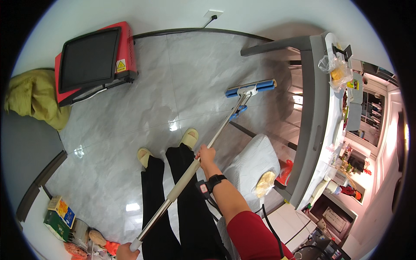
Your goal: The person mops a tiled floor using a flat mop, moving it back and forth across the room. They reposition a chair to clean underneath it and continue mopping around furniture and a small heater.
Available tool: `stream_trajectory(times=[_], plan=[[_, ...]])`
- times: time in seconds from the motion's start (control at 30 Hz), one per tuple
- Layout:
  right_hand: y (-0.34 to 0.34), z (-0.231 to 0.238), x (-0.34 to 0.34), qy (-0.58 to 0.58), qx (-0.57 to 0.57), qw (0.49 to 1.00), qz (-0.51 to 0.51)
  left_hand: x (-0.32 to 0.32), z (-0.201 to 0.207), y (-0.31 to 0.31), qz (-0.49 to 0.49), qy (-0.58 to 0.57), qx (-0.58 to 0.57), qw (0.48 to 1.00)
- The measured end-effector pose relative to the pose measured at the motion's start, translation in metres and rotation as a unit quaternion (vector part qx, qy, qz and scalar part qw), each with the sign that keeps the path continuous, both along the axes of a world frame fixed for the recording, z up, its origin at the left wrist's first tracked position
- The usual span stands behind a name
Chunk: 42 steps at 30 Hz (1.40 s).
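Observation:
A sponge mop (183,181) slants across the view, its pole running from the lower edge up to the right. My right hand (206,154), fingers closed round the pole, grips it about midway; a black band with a small device (209,185) is on that wrist. Down at the lower edge, my left hand (127,251) is closed on the pole's grey end, partly cut off by the frame. The blue mop head (250,89) rests on the grey tiled floor (173,78), beside the table's legs.
A grey-framed table (318,121) with bagged food stands at right, a covered chair (251,160) next to it. At upper left sits a red machine with a black panel (89,60), beside a green cloth (32,97). Boxes (60,216) are at lower left. A cable (173,31) follows the wall.

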State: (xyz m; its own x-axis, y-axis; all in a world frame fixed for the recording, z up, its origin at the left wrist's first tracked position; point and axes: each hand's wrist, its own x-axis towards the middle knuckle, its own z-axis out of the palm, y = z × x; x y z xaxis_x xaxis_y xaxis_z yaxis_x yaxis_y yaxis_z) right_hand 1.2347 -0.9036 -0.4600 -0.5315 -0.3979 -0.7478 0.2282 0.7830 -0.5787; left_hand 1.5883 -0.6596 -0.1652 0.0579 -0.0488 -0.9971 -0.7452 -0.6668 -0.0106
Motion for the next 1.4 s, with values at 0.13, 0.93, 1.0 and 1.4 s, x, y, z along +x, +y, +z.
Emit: stream_trajectory(times=[0.13, 0.93, 1.0, 1.4], plan=[[0.043, 0.016, 0.024, -0.092, 0.062, 0.994, 0.004, 0.018, 0.019, 0.029, -0.087, 0.027, -0.115, 0.989], [0.039, -0.083, 0.080, -0.297, -0.020, 0.954, -0.044, 0.006, 0.006, 0.038, -0.078, -0.201, -0.292, 0.932], [0.097, -0.036, 0.159, -0.276, 0.050, 0.959, -0.031, 0.044, 0.066, 0.106, -0.095, -0.215, -0.150, 0.960], [0.103, 0.001, 0.146, -0.460, 0.086, 0.873, -0.139, 0.039, 0.078, 0.120, -0.029, -0.151, -0.133, 0.979]])
